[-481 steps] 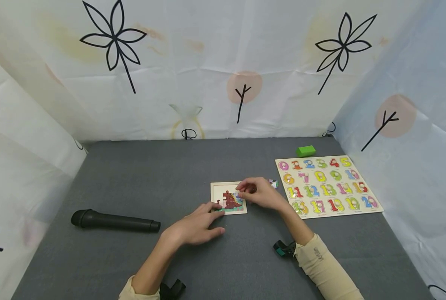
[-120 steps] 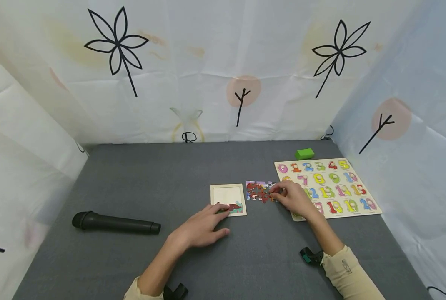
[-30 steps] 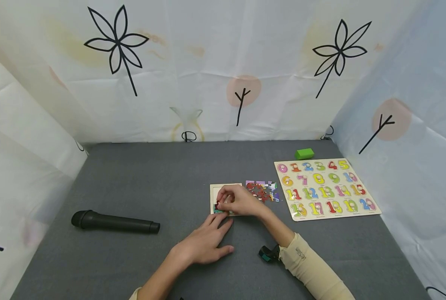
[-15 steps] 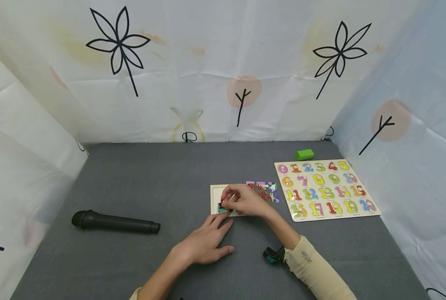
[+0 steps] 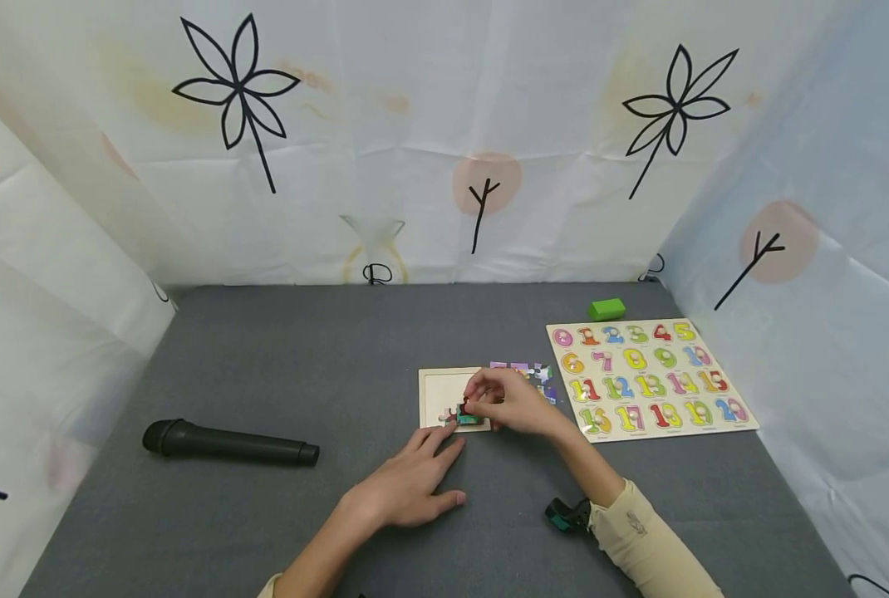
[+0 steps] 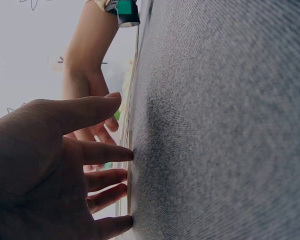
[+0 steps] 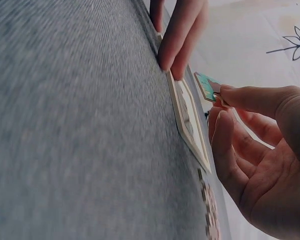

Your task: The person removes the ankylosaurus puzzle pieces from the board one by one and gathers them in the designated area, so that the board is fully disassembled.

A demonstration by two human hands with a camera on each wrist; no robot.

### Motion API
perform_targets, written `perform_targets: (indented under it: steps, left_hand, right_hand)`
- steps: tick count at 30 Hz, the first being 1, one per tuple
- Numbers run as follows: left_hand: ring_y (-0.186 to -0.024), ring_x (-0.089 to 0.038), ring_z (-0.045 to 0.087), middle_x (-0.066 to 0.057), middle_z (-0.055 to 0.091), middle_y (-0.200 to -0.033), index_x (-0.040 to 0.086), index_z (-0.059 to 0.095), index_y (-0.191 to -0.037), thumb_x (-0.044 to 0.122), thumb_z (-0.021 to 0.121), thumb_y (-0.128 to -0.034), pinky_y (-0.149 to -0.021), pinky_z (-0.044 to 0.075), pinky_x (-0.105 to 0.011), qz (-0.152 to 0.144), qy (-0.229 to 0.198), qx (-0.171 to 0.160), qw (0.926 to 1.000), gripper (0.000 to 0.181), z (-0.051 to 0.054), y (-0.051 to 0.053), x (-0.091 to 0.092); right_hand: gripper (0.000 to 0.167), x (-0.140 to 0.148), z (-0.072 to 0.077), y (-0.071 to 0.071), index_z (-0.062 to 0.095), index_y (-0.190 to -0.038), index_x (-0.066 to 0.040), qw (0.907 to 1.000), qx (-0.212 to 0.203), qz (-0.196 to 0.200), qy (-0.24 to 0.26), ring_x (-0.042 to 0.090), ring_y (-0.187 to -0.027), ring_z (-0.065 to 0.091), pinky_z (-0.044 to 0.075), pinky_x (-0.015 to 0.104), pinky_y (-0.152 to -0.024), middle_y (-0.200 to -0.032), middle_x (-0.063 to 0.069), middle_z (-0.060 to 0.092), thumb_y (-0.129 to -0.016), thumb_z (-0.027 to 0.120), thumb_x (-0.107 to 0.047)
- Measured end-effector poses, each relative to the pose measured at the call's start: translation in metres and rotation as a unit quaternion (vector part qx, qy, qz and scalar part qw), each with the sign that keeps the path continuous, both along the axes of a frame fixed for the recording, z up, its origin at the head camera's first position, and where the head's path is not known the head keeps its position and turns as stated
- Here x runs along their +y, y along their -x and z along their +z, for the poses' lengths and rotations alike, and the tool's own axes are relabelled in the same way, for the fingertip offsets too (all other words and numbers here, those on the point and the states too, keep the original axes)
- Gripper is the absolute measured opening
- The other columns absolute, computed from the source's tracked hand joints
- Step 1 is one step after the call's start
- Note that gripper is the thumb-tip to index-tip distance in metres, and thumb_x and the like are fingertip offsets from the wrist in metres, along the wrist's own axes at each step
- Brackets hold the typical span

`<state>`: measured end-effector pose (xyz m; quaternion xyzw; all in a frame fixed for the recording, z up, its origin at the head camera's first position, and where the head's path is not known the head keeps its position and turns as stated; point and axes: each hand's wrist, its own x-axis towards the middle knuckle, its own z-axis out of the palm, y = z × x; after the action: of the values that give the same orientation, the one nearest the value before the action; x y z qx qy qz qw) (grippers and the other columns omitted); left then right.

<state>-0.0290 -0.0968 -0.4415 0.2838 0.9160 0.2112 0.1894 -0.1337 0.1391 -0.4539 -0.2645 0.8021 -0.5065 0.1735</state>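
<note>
My right hand (image 5: 510, 402) pinches a teal and dark jigsaw piece (image 7: 205, 87) between thumb and fingertips. In the right wrist view the piece is tilted and raised above the small wooden puzzle tray (image 5: 433, 382). Most of the tray's pale floor shows bare, with a small patch of puzzle picture (image 5: 447, 414) near its lower edge. My left hand (image 5: 407, 480) lies flat with spread fingers, its fingertips touching the tray's near edge. Several loose jigsaw pieces (image 5: 542, 374) lie right of the tray, partly hidden by my right hand.
A number puzzle board (image 5: 650, 378) lies to the right, with a green block (image 5: 606, 310) behind it. A black microphone (image 5: 228, 440) lies at the left on the grey table (image 5: 302, 349). White printed cloth (image 5: 415, 124) stands behind and at both sides.
Sixteen seconds ago more pieces lay in the tray. Four seconds ago my right hand was at the loose pieces. Lately it has shifted right over the tray with the teal piece; my left stays.
</note>
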Motion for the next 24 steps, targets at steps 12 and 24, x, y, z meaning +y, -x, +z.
perform_targets:
  steps: [12, 24]
  left_hand:
    - [-0.161, -0.03, 0.034, -0.009, 0.03, -0.179, 0.008, 0.048, -0.164, 0.045, 0.072, -0.1037, -0.119, 0.049, -0.056, -0.001, 0.005, 0.001, 1.0, 0.074, 0.001, 0.0, 0.0]
    - [-0.159, -0.03, 0.036, -0.01, 0.032, -0.177, 0.006, 0.05, -0.162, 0.043, 0.072, -0.1038, -0.118, 0.05, -0.056, -0.001, 0.001, 0.016, 0.9999, 0.072, 0.001, -0.002, 0.0]
  right_hand:
    - [0.017, 0.025, 0.002, -0.006, 0.069, -0.114, 0.004, 0.9995, -0.019, -0.021, -0.015, 0.014, -0.067, 0.064, 0.059, 0.032, -0.057, -0.101, 0.023, 0.072, -0.102, 0.074, -0.007]
    - [0.019, 0.045, -0.009, -0.008, 0.069, -0.114, 0.005, 0.9985, -0.021, -0.046, -0.021, 0.012, -0.069, 0.065, 0.06, 0.031, -0.058, -0.101, 0.024, 0.073, -0.101, 0.075, -0.007]
